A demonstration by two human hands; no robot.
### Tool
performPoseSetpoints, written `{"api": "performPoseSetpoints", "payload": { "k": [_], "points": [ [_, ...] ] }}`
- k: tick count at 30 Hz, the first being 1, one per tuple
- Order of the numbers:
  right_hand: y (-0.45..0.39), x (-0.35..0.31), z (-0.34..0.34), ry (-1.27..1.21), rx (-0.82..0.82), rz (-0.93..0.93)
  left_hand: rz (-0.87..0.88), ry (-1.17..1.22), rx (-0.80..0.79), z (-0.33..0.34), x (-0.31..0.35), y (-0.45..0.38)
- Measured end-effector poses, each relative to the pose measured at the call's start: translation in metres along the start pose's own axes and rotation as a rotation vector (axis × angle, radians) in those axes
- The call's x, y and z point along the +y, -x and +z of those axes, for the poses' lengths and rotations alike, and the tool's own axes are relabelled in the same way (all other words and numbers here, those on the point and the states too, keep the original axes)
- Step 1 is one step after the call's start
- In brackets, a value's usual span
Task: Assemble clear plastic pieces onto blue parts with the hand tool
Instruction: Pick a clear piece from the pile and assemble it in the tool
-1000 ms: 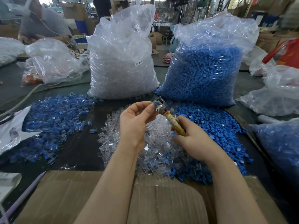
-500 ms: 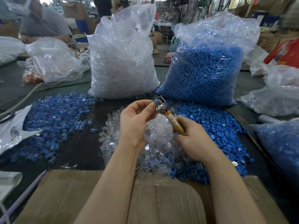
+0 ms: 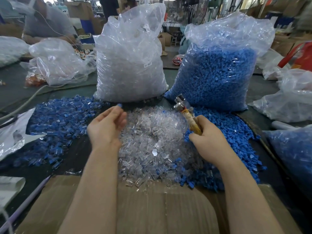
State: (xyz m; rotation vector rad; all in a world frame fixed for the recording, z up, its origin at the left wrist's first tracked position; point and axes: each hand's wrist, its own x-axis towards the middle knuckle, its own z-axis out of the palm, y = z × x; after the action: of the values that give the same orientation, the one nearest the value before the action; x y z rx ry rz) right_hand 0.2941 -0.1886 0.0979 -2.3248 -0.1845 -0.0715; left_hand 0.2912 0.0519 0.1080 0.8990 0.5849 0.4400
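My right hand [image 3: 209, 141] grips the yellow taped handle of the hand tool [image 3: 189, 118], whose metal head points up and away over the pile of clear pieces [image 3: 152, 135]. My left hand [image 3: 106, 127] is blurred at the left edge of that pile, with its fingers loosely spread. A small blue piece [image 3: 119, 105] shows just at its fingertips, away from the thumb. Loose blue parts [image 3: 233, 132] lie to the right of the tool. On the left lies a heap of blue parts with clear pieces on them [image 3: 59, 119].
A tall bag of clear pieces [image 3: 130, 65] and a bag of blue parts [image 3: 219, 73] stand behind the piles. A cardboard flap [image 3: 152, 208] lies under my forearms. More plastic bags [image 3: 290, 98] sit at both sides, and a person [image 3: 45, 22] works at the far left.
My left hand has left the tool head and swung left, its fingers opening. The blue piece has gone with it. My right hand and the tool have shifted slightly right.
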Motion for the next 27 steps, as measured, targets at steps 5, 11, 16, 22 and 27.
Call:
{"api": "performPoseSetpoints", "payload": {
  "k": [5, 11, 16, 22, 27],
  "points": [
    [-0.002, 0.012, -0.011, 0.289, 0.048, 0.135, -0.038, 0.022, 0.294, -0.042, 0.013, -0.030],
    [-0.001, 0.014, -0.011, 0.385, 0.127, 0.208, -0.124, 0.108, 0.302, -0.048, 0.010, -0.033],
    [-0.001, 0.013, -0.009, 0.374, 0.183, 0.250, -0.094, -0.036, 0.324, -0.042, 0.012, -0.036],
    [-0.002, 0.015, -0.007, 0.385, 0.201, 0.313, 0.006, -0.429, 0.235, -0.035, 0.003, -0.040],
    [-0.002, 0.016, -0.005, 0.396, 0.196, 0.342, 0.058, -0.632, 0.135, -0.035, -0.003, -0.040]
  ]
}}
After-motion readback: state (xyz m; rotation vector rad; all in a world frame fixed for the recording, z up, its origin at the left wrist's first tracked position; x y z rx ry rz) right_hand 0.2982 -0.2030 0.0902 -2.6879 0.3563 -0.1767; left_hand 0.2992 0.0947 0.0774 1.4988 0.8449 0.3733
